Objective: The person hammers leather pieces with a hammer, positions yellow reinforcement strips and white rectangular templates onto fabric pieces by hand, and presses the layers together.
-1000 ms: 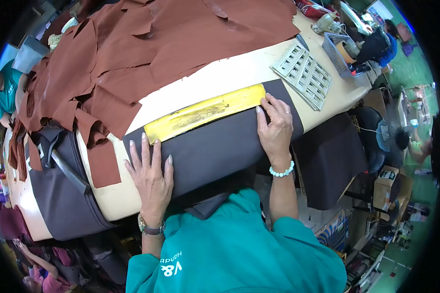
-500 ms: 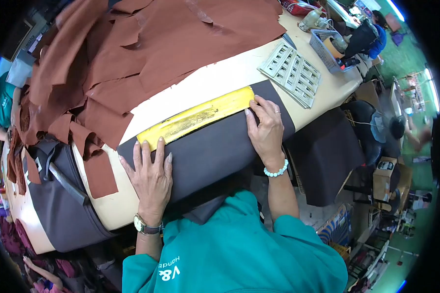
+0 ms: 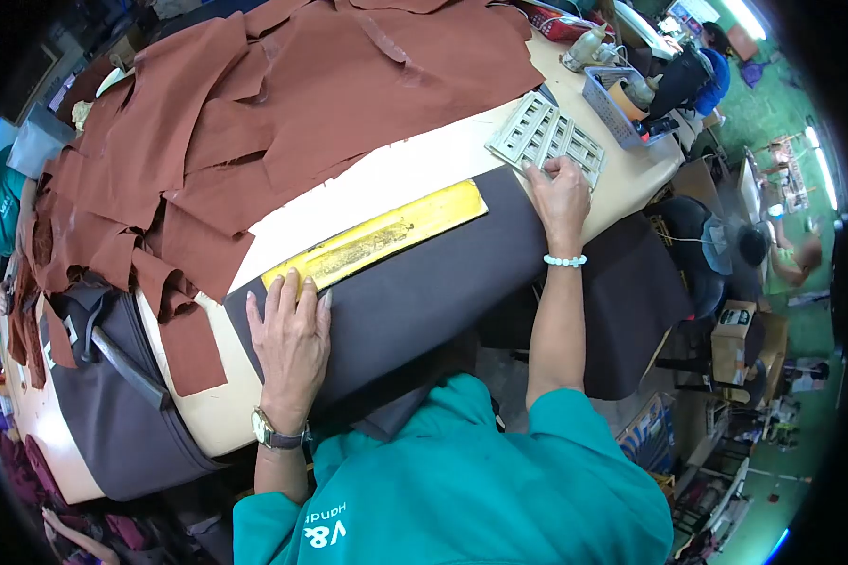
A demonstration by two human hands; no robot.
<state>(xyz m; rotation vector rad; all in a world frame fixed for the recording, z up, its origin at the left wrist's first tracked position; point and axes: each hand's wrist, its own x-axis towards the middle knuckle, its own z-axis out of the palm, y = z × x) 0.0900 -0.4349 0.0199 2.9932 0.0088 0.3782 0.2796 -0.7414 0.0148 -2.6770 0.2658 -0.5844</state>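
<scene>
My left hand (image 3: 292, 339) lies flat on the dark grey fabric (image 3: 396, 292), its fingertips on the left end of a worn yellow bar (image 3: 377, 234). The bar lies slanted along the fabric's far edge. At the right, my right hand (image 3: 563, 202) is at the near edge of the pale slotted plates (image 3: 546, 137), thumb and fingers closed on that edge. These flat plates are fanned over each other on the cream table; part of the nearest edge is hidden behind my fingers.
Torn-edged brown sheets (image 3: 283, 122) cover the far left of the table. A grey basket (image 3: 612, 108) with containers stands beyond the plates. A curved-handled tool (image 3: 127, 367) rests on dark fabric at left. Another person in a green top (image 3: 8, 207) is at far left.
My right hand has left the right end of the yellow bar and moved up and right to the slotted plates. My left hand stays on the bar's left end.
</scene>
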